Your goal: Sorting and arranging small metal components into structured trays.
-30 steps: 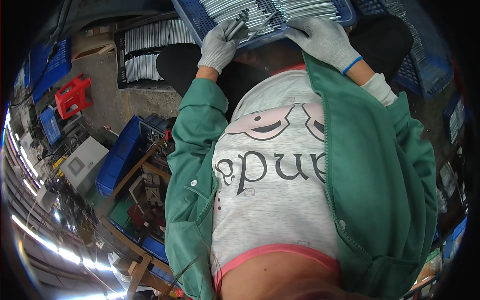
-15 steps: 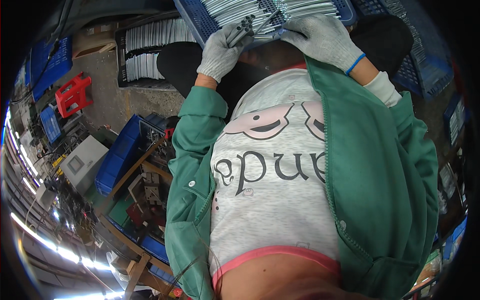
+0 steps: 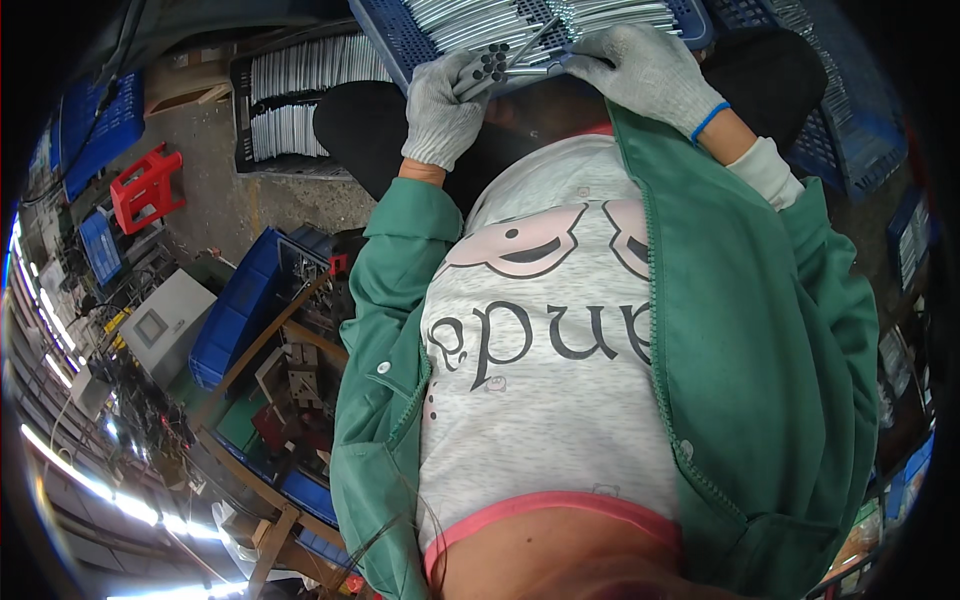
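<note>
Both my hands wear grey knit gloves and are at the near edge of a blue plastic crate [image 3: 385,40]. The fingers of my left hand [image 3: 445,112] are wrapped round a bundle of metal tubes [image 3: 490,66], whose dark open ends show. My right hand [image 3: 648,82] is closed, thumb and fingertips together, at the end of a single thin metal tube [image 3: 535,70] that reaches across to the bundle. Behind the hands, many shiny metal tubes [image 3: 620,17] lie in rows in the crate. One tube [image 3: 535,40] lies slantwise over the rows.
A dark crate [image 3: 243,120] at the left holds more rows of tubes [image 3: 290,132]. Farther left stands a red stool [image 3: 148,190]. Another blue crate [image 3: 850,150] with metal parts is at the right. My dark-clad knees [image 3: 352,125] flank the work.
My left hand has shifted slightly right, turning the bundle so more of the tube ends face up. My right hand has moved up a little, still at the single tube.
</note>
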### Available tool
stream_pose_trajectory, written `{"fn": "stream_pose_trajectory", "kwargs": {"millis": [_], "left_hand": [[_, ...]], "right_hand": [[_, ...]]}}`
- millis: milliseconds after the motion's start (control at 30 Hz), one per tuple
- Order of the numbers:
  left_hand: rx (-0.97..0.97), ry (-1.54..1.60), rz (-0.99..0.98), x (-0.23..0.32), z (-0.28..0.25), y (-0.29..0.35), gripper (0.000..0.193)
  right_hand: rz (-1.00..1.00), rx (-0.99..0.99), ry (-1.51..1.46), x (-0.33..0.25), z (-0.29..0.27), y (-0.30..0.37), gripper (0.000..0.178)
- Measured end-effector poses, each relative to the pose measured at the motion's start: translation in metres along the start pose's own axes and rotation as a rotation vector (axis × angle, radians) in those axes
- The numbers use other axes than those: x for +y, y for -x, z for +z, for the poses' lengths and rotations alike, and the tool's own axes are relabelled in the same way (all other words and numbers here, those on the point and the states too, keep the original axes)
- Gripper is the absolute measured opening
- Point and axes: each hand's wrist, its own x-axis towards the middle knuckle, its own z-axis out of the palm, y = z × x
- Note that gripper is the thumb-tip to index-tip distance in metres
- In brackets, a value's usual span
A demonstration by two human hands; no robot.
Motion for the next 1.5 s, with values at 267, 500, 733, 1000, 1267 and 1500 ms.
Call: {"fn": "stream_pose_trajectory", "kwargs": {"millis": [267,500,733,1000,1267,1500], "left_hand": [[0.016,-0.016,0.007,-0.004,0.004,0.004,0.007],[-0.046,0.035,-0.096,-0.011,0.008,0.010,0.025],[0.038,0.012,-0.084,-0.020,0.013,-0.002,0.018],[-0.178,-0.325,-0.498,-0.040,0.040,-0.058,0.026],[-0.512,-0.529,-0.389,-0.036,0.073,-0.075,0.026],[-0.671,-0.534,-0.408,-0.038,0.091,-0.074,0.027]], "right_hand": [[-0.012,-0.049,-0.019,-0.001,-0.001,0.001,0.028],[-0.006,-0.115,0.025,-0.002,-0.001,-0.002,0.032],[0.037,0.026,-0.272,0.015,0.024,-0.008,0.037],[0.140,0.136,-0.112,0.022,0.030,0.008,0.038],[0.203,0.153,-0.226,0.040,0.044,0.026,0.037],[0.166,0.200,-0.232,0.038,0.044,0.028,0.035]]}}
